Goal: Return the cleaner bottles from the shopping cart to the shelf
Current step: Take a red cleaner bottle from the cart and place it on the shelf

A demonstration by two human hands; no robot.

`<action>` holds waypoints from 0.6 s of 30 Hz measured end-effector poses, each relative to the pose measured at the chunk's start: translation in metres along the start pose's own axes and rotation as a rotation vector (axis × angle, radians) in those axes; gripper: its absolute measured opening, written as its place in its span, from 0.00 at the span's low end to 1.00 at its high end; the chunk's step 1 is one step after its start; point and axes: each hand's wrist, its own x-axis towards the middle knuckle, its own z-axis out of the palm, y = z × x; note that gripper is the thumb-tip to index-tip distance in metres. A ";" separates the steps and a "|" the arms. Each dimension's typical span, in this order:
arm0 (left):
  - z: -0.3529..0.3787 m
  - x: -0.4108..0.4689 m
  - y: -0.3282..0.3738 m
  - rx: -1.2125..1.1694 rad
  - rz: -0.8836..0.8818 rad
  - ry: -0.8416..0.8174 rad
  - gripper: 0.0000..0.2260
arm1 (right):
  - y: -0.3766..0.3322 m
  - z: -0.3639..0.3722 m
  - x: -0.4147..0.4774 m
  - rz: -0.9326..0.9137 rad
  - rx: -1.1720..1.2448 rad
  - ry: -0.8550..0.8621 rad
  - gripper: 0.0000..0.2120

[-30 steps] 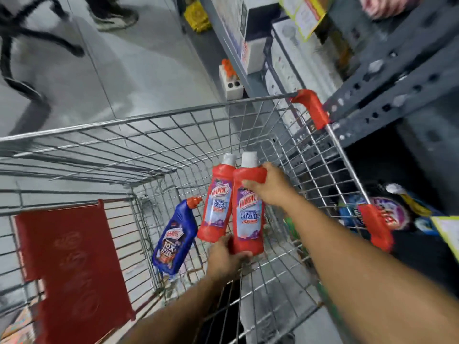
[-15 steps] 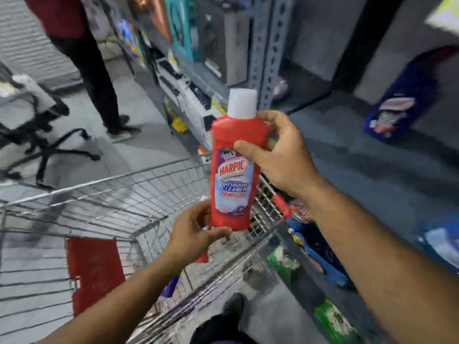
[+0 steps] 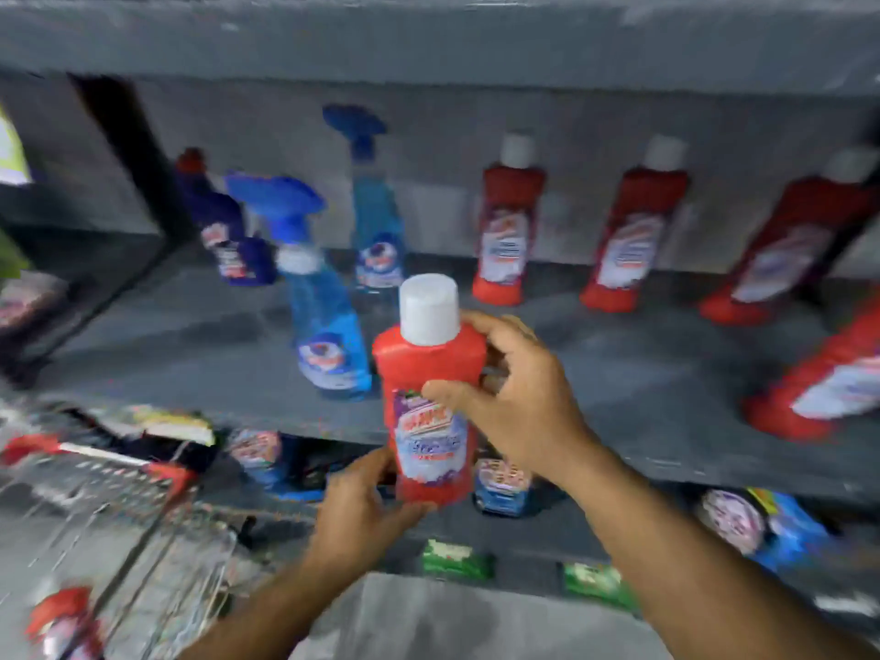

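Note:
I hold a red cleaner bottle (image 3: 428, 402) with a white cap upright in front of the grey shelf (image 3: 633, 373). My right hand (image 3: 514, 397) grips its upper body from the right. My left hand (image 3: 364, 509) cups its base from below left. The shopping cart (image 3: 119, 512) is at the lower left, blurred, with another red bottle (image 3: 62, 621) lying in it. On the shelf stand several matching red bottles (image 3: 507, 221).
Blue spray bottles (image 3: 328, 321) and a dark blue bottle (image 3: 224, 226) stand on the shelf's left half. A lower shelf (image 3: 547, 535) holds blue and green packets. Bare shelf surface lies between the spray bottles and the red bottle (image 3: 819, 388) at the right.
The view has swung from the cart and aisle to face the shelf. The red bottle, still in both hands, has come up level with the shelf's front edge.

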 end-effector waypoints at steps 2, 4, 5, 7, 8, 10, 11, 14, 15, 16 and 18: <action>0.036 0.020 0.035 0.139 0.131 -0.031 0.22 | 0.010 -0.051 -0.004 0.014 -0.008 0.091 0.31; 0.071 0.036 0.065 0.319 0.278 -0.028 0.23 | 0.020 -0.098 -0.006 0.019 0.010 0.173 0.28; 0.087 0.041 0.079 0.374 0.323 -0.041 0.23 | 0.024 -0.118 -0.007 0.024 0.013 0.207 0.28; 0.115 0.050 0.107 0.386 0.357 -0.098 0.22 | 0.031 -0.155 -0.011 0.021 0.003 0.263 0.27; 0.128 0.055 0.119 0.368 0.366 -0.123 0.22 | 0.033 -0.172 -0.013 0.020 -0.002 0.281 0.27; 0.147 0.063 0.136 0.312 0.365 -0.147 0.21 | 0.038 -0.197 -0.014 0.015 -0.020 0.303 0.27; 0.155 0.068 0.143 0.289 0.363 -0.147 0.21 | 0.040 -0.207 -0.013 0.011 -0.036 0.313 0.27; 0.177 0.079 0.158 0.265 0.362 -0.114 0.21 | 0.048 -0.230 -0.009 0.000 -0.084 0.327 0.28; 0.183 0.083 0.161 0.267 0.353 -0.107 0.22 | 0.051 -0.235 -0.008 0.001 -0.088 0.323 0.28; 0.189 0.086 0.163 0.269 0.346 -0.102 0.23 | 0.054 -0.239 -0.008 0.005 -0.086 0.315 0.28; 0.198 0.090 0.165 0.273 0.337 -0.087 0.24 | 0.058 -0.246 -0.007 0.019 -0.079 0.304 0.29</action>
